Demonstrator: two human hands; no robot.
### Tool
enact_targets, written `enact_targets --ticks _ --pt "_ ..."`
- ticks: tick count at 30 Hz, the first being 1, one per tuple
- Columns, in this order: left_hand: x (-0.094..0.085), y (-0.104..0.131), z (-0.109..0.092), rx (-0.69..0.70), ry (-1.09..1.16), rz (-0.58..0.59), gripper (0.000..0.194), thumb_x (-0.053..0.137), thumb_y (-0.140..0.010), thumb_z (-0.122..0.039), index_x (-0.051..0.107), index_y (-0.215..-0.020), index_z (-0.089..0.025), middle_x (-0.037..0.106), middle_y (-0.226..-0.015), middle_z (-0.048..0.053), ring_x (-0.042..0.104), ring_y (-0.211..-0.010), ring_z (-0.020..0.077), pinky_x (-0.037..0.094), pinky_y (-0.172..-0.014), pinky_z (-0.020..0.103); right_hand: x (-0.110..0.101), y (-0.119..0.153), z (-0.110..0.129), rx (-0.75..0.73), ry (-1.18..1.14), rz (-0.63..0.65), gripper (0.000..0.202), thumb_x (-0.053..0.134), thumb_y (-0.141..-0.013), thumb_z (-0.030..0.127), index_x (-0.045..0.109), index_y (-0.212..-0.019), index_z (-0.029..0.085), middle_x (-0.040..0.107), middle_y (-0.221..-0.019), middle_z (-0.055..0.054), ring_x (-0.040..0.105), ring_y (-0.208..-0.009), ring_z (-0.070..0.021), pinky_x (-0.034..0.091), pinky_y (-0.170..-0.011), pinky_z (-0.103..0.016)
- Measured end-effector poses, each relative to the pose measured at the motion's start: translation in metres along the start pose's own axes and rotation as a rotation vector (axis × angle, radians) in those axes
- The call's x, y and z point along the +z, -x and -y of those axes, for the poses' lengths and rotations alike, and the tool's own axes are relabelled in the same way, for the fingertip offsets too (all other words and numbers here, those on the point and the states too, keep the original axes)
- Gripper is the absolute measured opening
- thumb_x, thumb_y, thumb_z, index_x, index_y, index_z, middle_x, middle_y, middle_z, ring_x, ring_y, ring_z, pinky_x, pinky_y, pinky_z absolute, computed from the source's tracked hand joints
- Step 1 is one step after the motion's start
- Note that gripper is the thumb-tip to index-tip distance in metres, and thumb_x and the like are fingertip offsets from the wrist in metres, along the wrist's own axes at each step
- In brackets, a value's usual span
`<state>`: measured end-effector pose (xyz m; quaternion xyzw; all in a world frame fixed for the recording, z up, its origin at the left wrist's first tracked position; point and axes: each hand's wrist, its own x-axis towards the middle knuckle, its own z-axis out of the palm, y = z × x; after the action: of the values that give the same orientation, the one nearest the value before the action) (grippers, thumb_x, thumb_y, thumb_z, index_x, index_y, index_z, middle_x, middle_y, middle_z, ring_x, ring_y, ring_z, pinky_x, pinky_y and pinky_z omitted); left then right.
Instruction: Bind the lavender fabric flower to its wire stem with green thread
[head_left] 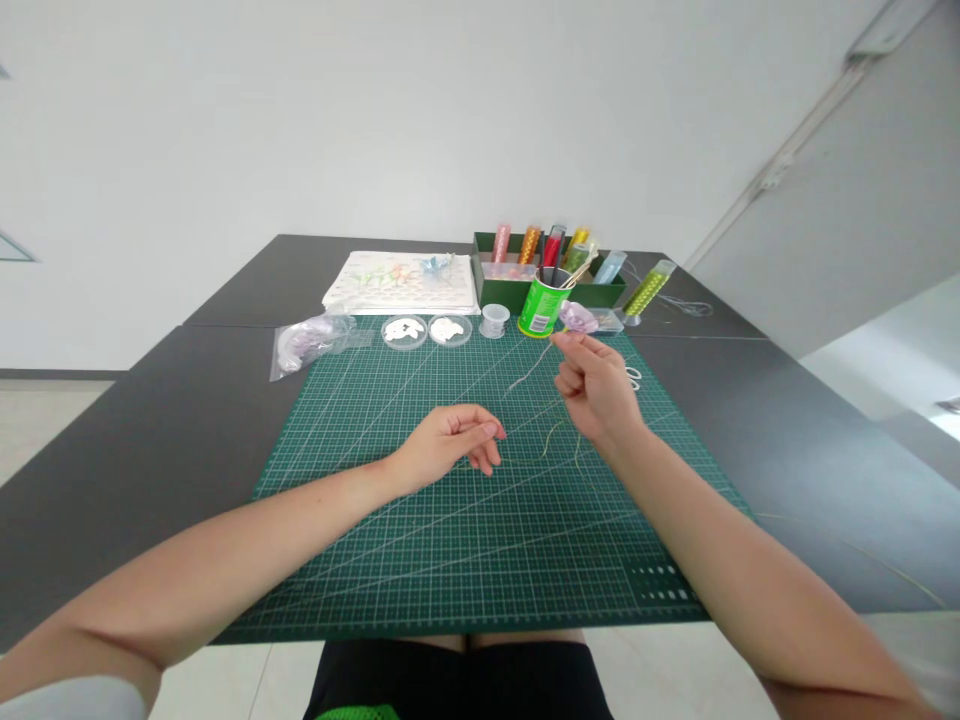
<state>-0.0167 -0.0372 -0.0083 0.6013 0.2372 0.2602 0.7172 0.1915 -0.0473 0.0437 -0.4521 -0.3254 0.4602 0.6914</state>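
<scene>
My right hand [596,382] is raised over the right side of the green cutting mat [450,540]. Thumb and forefinger pinch a thin pale strand [531,368], which slants down to the left; whether it is thread or wire I cannot tell. My left hand [457,440] hovers at the middle of the mat, fingers loosely curved and apart, with nothing visible in them. Fine yellowish strands [553,434] lie below my right hand. White-handled scissors [634,377] are partly hidden behind it.
Two shallow dishes of white pieces [404,331], a clear spool [494,321] and a green can [541,305] with tools line the mat's far edge. Behind stand a dark green box [501,291] of bead tubes and a white stack [405,285]. A plastic bag [309,343] lies left.
</scene>
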Motion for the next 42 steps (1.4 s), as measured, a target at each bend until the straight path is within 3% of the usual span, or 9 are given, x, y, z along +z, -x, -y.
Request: enact_targets --ticks 3,6,8,13,18,23,28,35,42 --pt "0.000 0.001 0.001 0.010 -0.053 -0.080 0.041 0.065 -0.093 -0.055 0.072 -0.090 -0.015 0.079 -0.078 0.009 0.076 -0.070 0.0188 0.060 -0.066 0.029 -0.003 -0.003 0.003 -0.016 0.030 0.036 0.039 0.089 -0.063 0.031 0.051 -0.064 0.021 0.022 -0.050 0.014 0.012 -0.042 -0.0031 0.008 -0.040 -0.024" --pt "-0.002 0.003 -0.002 0.138 -0.173 -0.278 0.045 0.058 -0.097 -0.056 0.075 -0.104 -0.015 0.082 -0.097 0.013 0.079 -0.090 0.0239 0.063 -0.081 0.036 0.004 0.007 -0.006 0.013 0.075 0.119 0.037 0.089 -0.065 0.035 0.055 -0.068 0.021 0.030 -0.051 0.012 0.015 -0.042 -0.0032 0.010 -0.040 -0.024" --pt "-0.002 0.005 -0.005 0.211 -0.325 -0.335 0.040 0.065 -0.094 -0.050 0.074 -0.115 -0.018 0.082 -0.102 0.010 0.078 -0.097 0.0256 0.062 -0.088 0.038 0.012 0.018 -0.016 0.032 0.110 0.150 0.035 0.089 -0.065 0.038 0.059 -0.071 0.020 0.035 -0.050 0.011 0.019 -0.041 -0.0033 0.012 -0.040 -0.024" --pt "0.002 0.008 -0.003 0.234 -0.604 -0.330 0.029 0.070 -0.092 -0.035 0.076 -0.117 -0.023 0.082 -0.083 0.003 0.080 -0.077 0.0235 0.062 -0.077 0.035 0.023 0.034 -0.033 0.037 0.194 0.166 0.033 0.085 -0.070 0.044 0.062 -0.071 0.020 0.037 -0.048 0.010 0.024 -0.042 -0.0051 0.016 -0.041 -0.025" --pt "0.004 0.004 0.005 0.179 -0.477 -0.290 0.032 0.055 -0.101 -0.032 0.074 -0.125 -0.020 0.082 -0.086 0.004 0.079 -0.071 0.0184 0.065 -0.071 0.032 0.023 0.036 -0.036 0.001 0.216 0.108 0.032 0.085 -0.070 0.043 0.062 -0.071 0.020 0.041 -0.049 0.009 0.026 -0.044 -0.0057 0.018 -0.042 -0.025" --pt "0.002 0.004 0.003 0.115 -0.377 -0.252 0.040 0.060 -0.099 -0.039 0.070 -0.132 -0.018 0.082 -0.091 0.008 0.079 -0.076 0.0204 0.065 -0.073 0.035 0.022 0.034 -0.037 0.056 0.178 0.110 0.033 0.085 -0.069 0.042 0.062 -0.072 0.019 0.040 -0.048 0.010 0.025 -0.041 -0.0048 0.016 -0.041 -0.024" --pt "0.000 0.001 -0.002 0.137 -0.210 -0.267 0.042 0.062 -0.095 -0.053 0.075 -0.113 -0.018 0.081 -0.101 0.010 0.078 -0.097 0.0245 0.062 -0.081 0.035 0.022 0.034 -0.040 0.133 0.134 0.176 0.037 0.087 -0.066 0.045 0.061 -0.072 0.019 0.043 -0.048 0.010 0.023 -0.040 -0.0038 0.015 -0.039 -0.023" --pt "-0.007 -0.007 0.000 0.021 0.031 -0.238 0.030 0.077 -0.084 -0.046 0.070 -0.088 -0.017 0.079 -0.081 0.006 0.074 -0.075 0.0175 0.055 -0.065 0.026 0.024 0.038 -0.045 0.183 0.148 0.249 0.037 0.086 -0.067 0.046 0.061 -0.071 0.019 0.037 -0.046 0.011 0.022 -0.040 -0.0042 0.014 -0.039 -0.023" --pt "-0.008 -0.007 0.001 0.017 0.098 -0.231 0.029 0.079 -0.081 -0.043 0.066 -0.081 -0.017 0.074 -0.072 0.002 0.069 -0.067 0.0134 0.050 -0.063 0.024 0.021 0.035 -0.048 0.187 0.167 0.256 0.037 0.087 -0.067 0.048 0.065 -0.072 0.018 0.039 -0.045 0.010 0.023 -0.041 -0.0045 0.013 -0.041 -0.023"
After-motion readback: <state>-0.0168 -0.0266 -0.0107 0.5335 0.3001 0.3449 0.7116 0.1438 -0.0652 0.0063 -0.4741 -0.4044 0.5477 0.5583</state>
